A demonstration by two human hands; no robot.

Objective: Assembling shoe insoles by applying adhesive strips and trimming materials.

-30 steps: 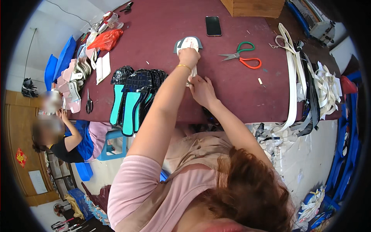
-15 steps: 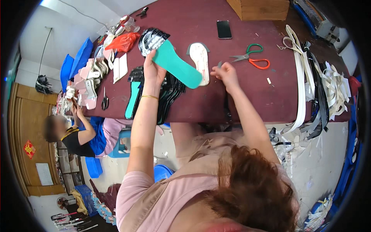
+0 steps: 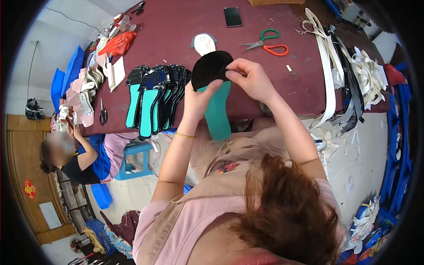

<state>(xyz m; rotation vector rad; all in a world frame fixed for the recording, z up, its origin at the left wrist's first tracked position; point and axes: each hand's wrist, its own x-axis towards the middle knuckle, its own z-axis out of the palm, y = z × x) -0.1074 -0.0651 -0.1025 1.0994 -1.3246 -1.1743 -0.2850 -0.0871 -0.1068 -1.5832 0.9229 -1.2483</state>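
A teal insole (image 3: 218,117) with a rounded black toe piece (image 3: 211,70) is held up over the table's front edge, its teal end hanging toward my lap. My left hand (image 3: 199,100) grips it from the left side, thumb across the front near where black meets teal. At the right edge of the black part, my right hand (image 3: 252,80) has thumb and forefinger pinched together. Behind it on the table lies a white insole-shaped piece (image 3: 204,43) with grey edging, partly covered by the black toe. Several matching teal-and-black insoles (image 3: 151,108) lie overlapped to the left.
Scissors with green and red handles (image 3: 267,43) and a phone (image 3: 232,17) lie beyond my right hand. White strips (image 3: 326,84) and dark strips hang over the table's right side. At left are dark scissors (image 3: 103,114), a red bag (image 3: 118,43), stacked pieces and a seated co-worker (image 3: 81,154).
The insole has come toward me and turned, black toe up and teal end down. My right hand has moved from the table to its black edge. The view has shifted too.
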